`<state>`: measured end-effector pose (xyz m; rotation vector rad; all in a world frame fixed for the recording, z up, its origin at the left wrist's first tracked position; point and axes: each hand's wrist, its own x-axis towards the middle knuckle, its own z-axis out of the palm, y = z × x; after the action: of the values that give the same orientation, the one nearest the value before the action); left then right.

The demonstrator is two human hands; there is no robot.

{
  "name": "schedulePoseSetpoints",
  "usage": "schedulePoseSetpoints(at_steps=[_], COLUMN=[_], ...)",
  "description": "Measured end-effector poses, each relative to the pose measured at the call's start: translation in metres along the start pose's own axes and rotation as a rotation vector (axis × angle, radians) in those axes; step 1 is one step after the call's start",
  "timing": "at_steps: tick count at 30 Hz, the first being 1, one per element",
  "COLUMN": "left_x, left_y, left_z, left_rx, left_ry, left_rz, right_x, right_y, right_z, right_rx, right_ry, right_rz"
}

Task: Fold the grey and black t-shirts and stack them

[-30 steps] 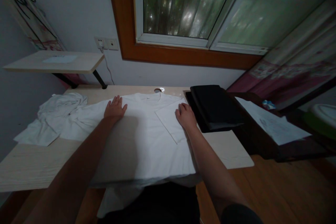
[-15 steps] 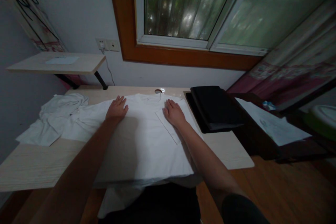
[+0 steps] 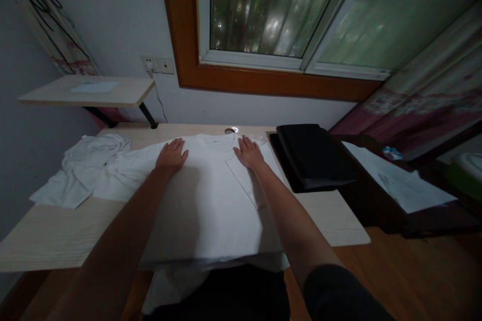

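Observation:
A white T-shirt (image 3: pixel 214 200) lies spread over the desk, its collar toward the wall and its lower edge hanging over the front. One sleeve is folded inward on the right side of the shirt's body. My left hand (image 3: pixel 172 155) rests flat near the left shoulder, fingers stretched out. On the right shoulder, by the folded sleeve, lies my right hand (image 3: pixel 249 152), also flat with its fingers extended. Neither hand grips the cloth. To the left, a crumpled heap of white cloth (image 3: pixel 85 165) touches the shirt's left sleeve.
A black folder (image 3: pixel 314 153) lies right of the shirt on the desk (image 3: pixel 48 230). A raised shelf (image 3: pixel 128 91) with a paper stands at the back left. Farther right, a paper sheet (image 3: pixel 399 180) lies on dark furniture. A window (image 3: pixel 271 15) is behind.
My right hand has slid slightly up toward the collar on the shirt's right shoulder. The left hand stays almost in place. The whole view has shifted a little.

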<state>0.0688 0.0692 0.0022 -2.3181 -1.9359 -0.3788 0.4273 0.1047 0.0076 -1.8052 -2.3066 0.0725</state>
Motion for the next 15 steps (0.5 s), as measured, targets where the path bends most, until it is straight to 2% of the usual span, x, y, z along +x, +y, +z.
schedulePoseSetpoints(at_steps=[9,15], left_x=[0.005,0.007], left_y=[-0.003,-0.005], left_z=[0.001,0.000], left_rx=[-0.001,0.010], left_ry=[-0.008,0.091], left_rz=[0.007,0.014], right_x=[-0.012,-0.029], right_y=[0.016,0.036], right_z=[-0.011,-0.020], right_rx=[-0.041,-0.077], right_ry=[0.212,0.268], right_rz=[-0.024,0.014])
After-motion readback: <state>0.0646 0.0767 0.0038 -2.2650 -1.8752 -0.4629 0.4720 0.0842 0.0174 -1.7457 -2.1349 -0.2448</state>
